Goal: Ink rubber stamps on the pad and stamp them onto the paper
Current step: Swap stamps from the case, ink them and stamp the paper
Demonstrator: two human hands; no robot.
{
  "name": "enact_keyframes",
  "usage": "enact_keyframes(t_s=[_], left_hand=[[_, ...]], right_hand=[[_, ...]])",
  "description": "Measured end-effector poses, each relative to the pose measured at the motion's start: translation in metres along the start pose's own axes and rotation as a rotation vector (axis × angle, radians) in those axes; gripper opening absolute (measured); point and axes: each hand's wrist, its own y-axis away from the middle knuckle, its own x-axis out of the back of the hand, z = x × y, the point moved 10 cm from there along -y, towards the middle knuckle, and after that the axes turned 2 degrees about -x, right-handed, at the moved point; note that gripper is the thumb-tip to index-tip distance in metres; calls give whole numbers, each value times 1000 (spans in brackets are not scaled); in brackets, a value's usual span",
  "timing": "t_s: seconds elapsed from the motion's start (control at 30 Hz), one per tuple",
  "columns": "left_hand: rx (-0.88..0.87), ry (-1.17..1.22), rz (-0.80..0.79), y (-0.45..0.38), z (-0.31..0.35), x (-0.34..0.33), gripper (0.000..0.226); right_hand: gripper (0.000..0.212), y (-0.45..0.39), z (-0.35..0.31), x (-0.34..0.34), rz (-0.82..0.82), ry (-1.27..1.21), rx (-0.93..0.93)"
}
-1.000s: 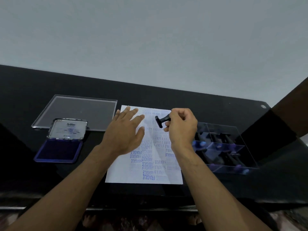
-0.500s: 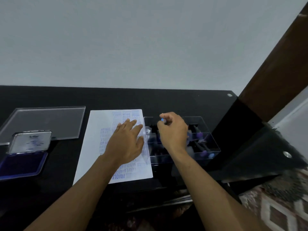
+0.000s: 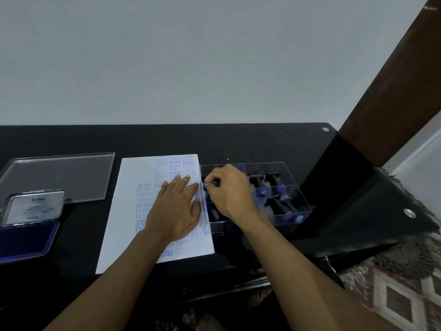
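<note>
A white paper (image 3: pixel 124 211) covered with blue stamp prints lies on the black table. My left hand (image 3: pixel 177 209) rests flat on its right half, fingers straight. My right hand (image 3: pixel 230 191) reaches into the left part of a clear compartment box (image 3: pixel 298 201) and pinches a black rubber stamp (image 3: pixel 212 183) with a blue tip. More stamps (image 3: pixel 279 187) with purple and blue ends lie in the other compartments. The open blue ink pad (image 3: pixel 26 237) sits at the far left, its lid raised.
A clear plastic lid (image 3: pixel 59 175) lies behind the ink pad. The table's right edge (image 3: pixel 358 211) drops off beside the box, with a brown wooden post (image 3: pixel 393 80) and a patterned carpet (image 3: pixel 393 295) beyond. A grey wall stands behind the table.
My right hand carried the stamp from above the paper rightward and lowered it into the box. My view swung to the right. The left hand stayed on the paper.
</note>
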Motion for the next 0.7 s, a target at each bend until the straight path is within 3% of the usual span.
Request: enact_keyframes(t_s=[0.4,0.7], left_hand=[[10,-2,6,1,1,2,62],[48,115,46,0,1,14,52]], right_hand=[[22,-1,5,-6,-59,35,-75],[18,5,-1,15,-19,-10,-37]])
